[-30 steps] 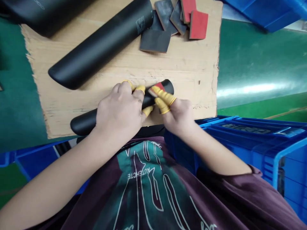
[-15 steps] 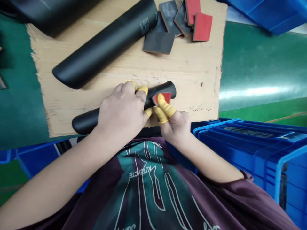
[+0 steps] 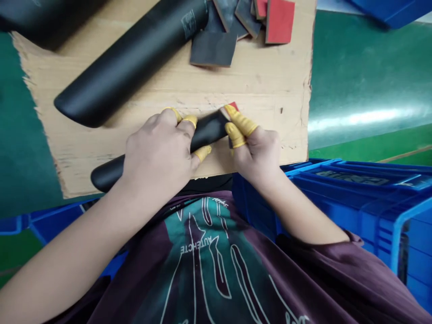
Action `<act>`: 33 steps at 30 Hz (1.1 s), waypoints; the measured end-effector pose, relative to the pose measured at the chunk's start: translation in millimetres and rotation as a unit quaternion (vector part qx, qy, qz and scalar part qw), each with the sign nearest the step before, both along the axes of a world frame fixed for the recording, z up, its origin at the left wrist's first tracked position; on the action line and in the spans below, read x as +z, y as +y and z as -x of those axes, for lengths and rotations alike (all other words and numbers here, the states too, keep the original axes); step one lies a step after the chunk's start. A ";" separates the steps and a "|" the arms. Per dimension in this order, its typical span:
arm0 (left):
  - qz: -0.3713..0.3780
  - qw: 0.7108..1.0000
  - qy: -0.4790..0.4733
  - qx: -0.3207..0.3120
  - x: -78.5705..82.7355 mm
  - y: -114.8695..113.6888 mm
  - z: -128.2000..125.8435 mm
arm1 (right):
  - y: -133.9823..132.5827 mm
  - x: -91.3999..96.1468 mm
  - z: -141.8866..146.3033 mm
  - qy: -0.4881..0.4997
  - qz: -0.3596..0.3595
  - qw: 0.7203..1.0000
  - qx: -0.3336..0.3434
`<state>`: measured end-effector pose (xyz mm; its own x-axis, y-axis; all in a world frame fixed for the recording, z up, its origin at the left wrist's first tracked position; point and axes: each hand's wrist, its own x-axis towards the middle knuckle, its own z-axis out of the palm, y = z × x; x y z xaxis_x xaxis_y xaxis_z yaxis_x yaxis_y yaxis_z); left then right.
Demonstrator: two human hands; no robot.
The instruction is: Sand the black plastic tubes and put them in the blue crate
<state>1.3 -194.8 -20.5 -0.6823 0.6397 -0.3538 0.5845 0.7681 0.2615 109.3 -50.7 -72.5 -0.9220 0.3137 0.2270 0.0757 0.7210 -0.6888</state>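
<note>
My left hand [image 3: 160,148] is wrapped over a slim black tube [image 3: 211,128] that lies on a cardboard sheet [image 3: 266,99]. Yellow finger cots cover several of its fingertips. With thumb and fingers, also in yellow cots, my right hand [image 3: 253,144] pinches a small red-and-dark square pad [image 3: 233,106] against the tube's right end. Most of that pad is hidden behind the fingers. A thicker black tube [image 3: 131,63] with a slanted end lies farther back on the cardboard.
Loose dark pads [image 3: 214,47] and red pads [image 3: 280,21] lie in a pile at the back. Another black part [image 3: 43,22] sits at the far left. A blue crate [image 3: 354,193] stands right of the body, below the green table [image 3: 364,81].
My right hand has shifted the pad from the tube's upper face to around its right end. The view has shifted slightly, and my left hand keeps holding the tube.
</note>
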 end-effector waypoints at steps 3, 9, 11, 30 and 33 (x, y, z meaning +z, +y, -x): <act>0.004 1.000 0.003 0.009 -0.3 0.8 -0.3 | -1.8 -2.3 -2.2 0.018 0.015 1.000 -0.004; 0.003 1.000 0.028 0.006 -1.4 0.7 -1.4 | 2.0 -3.5 -1.1 0.005 -0.018 1.000 -0.008; 0.006 1.000 0.027 0.003 0.1 0.9 -2.4 | -0.1 -3.1 -1.6 0.036 -0.014 0.999 -0.023; 0.008 1.000 0.009 0.013 1.2 2.4 -0.5 | -1.5 -6.2 0.0 0.006 0.013 1.000 -0.023; -0.001 1.000 0.016 -0.003 0.7 2.3 1.0 | -5.3 -5.9 0.9 0.010 0.005 1.000 0.012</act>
